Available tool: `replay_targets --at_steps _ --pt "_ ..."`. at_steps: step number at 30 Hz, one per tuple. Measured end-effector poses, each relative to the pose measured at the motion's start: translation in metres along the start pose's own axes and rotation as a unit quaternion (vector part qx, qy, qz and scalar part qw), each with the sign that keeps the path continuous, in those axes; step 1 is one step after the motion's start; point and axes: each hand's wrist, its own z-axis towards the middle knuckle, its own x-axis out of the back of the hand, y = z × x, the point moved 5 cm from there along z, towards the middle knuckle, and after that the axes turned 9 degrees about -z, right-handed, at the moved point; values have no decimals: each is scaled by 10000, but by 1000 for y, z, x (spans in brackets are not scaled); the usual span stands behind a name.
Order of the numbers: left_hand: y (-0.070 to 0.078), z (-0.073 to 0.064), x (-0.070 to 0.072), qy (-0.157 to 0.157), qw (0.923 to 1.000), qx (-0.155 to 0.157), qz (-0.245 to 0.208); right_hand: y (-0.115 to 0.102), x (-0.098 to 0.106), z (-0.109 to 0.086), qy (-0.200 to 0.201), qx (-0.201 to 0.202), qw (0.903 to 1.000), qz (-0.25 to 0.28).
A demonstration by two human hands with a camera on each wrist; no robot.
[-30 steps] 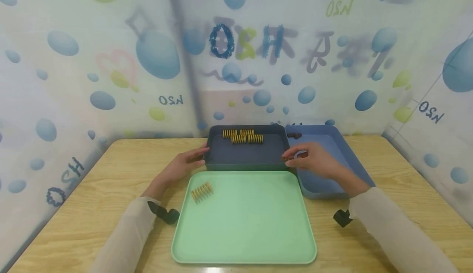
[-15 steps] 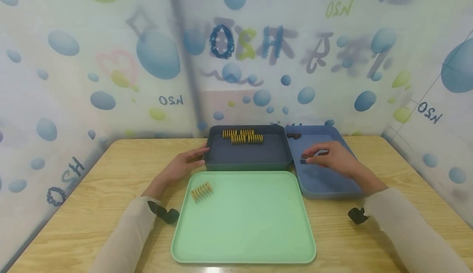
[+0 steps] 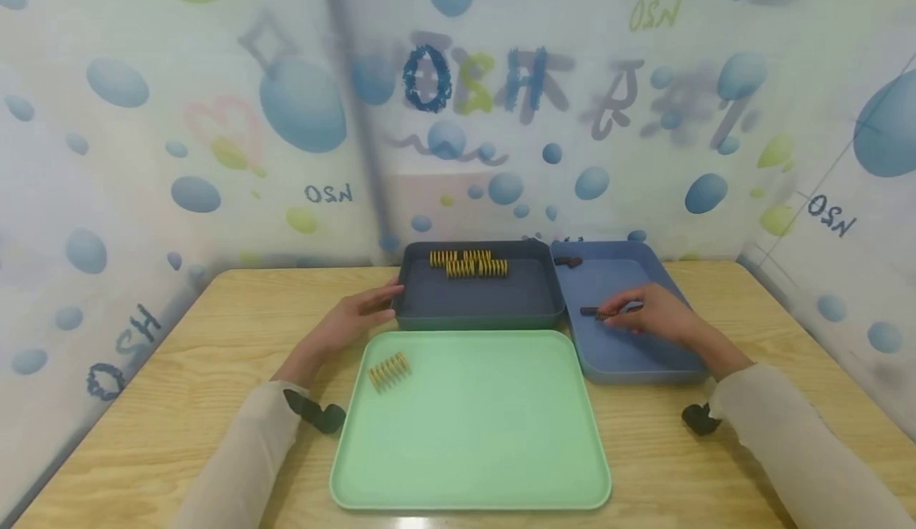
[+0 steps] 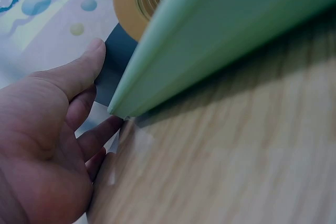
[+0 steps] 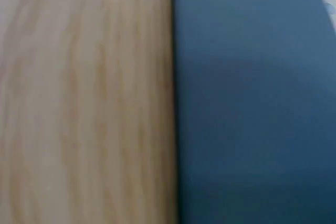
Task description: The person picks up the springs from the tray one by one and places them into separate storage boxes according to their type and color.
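Note:
My right hand (image 3: 657,313) is low over the blue tray (image 3: 669,358), thumb and fingers pinching a small dark reddish-brown spring (image 3: 603,316). Beside its fingertips a short dark piece (image 3: 588,311) shows at the tray's left side; whether it is a separate spring is too small to tell. Relaxed fingers of my left hand (image 3: 347,322) touch the left side of the dark grey tray (image 3: 487,306). Several yellow springs (image 3: 468,263) lie at the back of that tray. One larger yellow spring (image 3: 389,371) lies on the light green tray (image 3: 494,425). The right wrist view shows no hand.
Another dark reddish-brown piece (image 3: 568,262) lies in the blue tray's back left corner. All three trays stand close together on the wooden table (image 3: 207,354). A patterned curtain (image 3: 458,147) hangs behind the table.
My right hand has carried the reddish-brown spring rightward from the dark grey tray's right edge and lowered it into the blue tray. My left hand has stayed in place.

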Motion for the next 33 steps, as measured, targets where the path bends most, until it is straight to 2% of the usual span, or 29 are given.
replay_targets --at_steps 4,11,16,20,27,33 --pt "-4 3 0 -9 10000 1 -42 1 -3 1 -83 32 9998 -198" --pt "-30 11 5 114 9999 -104 21 0 -4 2 -53 95 9993 -356" --pt "-35 11 6 126 9998 -123 62 4 -6 5 -26 82 9992 -400" --pt "-34 12 6 127 9997 -178 73 7 -6 5 -9 6 9993 -380" --pt "-2 2 1 95 9999 -63 65 8 -5 6 7 -41 9993 -375" --pt "-1 2 1 104 9999 -25 32 6 -6 6 -10 -25 9996 -292"
